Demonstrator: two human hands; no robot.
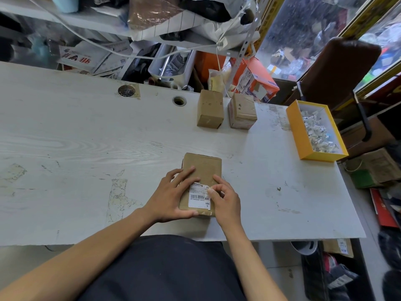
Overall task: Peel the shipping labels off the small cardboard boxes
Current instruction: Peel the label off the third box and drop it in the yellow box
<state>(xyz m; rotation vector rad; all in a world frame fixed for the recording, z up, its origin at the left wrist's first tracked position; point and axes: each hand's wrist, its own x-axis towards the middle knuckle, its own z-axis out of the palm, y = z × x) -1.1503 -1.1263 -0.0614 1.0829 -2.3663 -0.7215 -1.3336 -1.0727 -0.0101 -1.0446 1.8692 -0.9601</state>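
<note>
A small brown cardboard box (pixel 204 168) lies flat near the table's front edge, with a white shipping label (pixel 198 197) stuck on its near half. My left hand (pixel 171 195) clasps the box from the left, fingers spread on top and thumb along the near edge. My right hand (pixel 225 197) sits at the label's right edge, thumb and forefinger pinched together on that edge. Two more small cardboard boxes (pixel 210 109) (pixel 242 111) stand upright at the back of the table; no label shows on the sides I see.
A yellow tray (pixel 295 127) holding several crumpled white paper scraps sits at the table's right edge. The white table (pixel 86 148) has a cable hole (pixel 179 101) near its far edge. Cluttered shelves rise behind it, and a brown chair (pixel 338 70) stands at the right.
</note>
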